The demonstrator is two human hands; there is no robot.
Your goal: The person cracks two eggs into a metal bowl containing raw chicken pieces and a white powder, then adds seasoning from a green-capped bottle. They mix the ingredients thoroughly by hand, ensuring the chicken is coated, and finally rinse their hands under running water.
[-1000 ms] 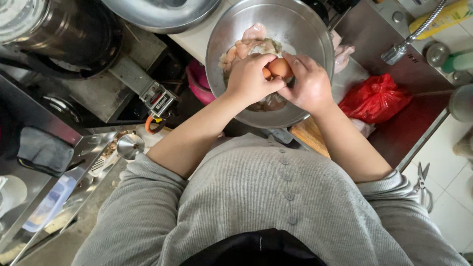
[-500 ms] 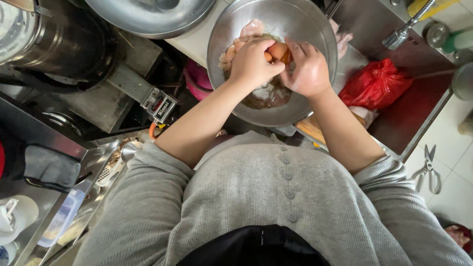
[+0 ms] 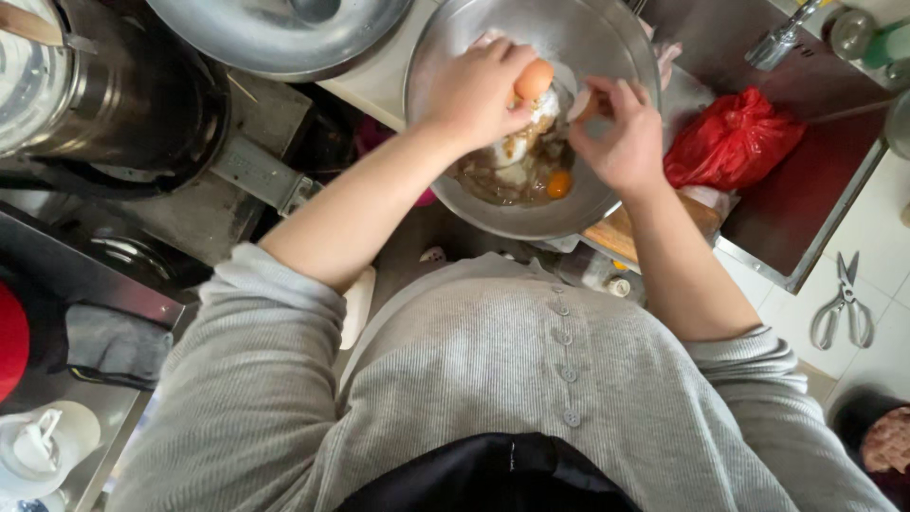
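Two hands, left hand [image 3: 474, 95] holding an eggshell half [image 3: 534, 79], right hand [image 3: 621, 142] another, above a steel bowl [image 3: 607, 38].

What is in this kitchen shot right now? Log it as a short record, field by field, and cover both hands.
left hand: left hand grips an eggshell half above the bowl
right hand: right hand pinches a smaller shell piece
bowl: steel bowl holds pale meat pieces in brownish liquid
yolk: whole egg yolk lies in the bowl
beside bowl: red plastic bag in the sink
floor: scissors on the tiles
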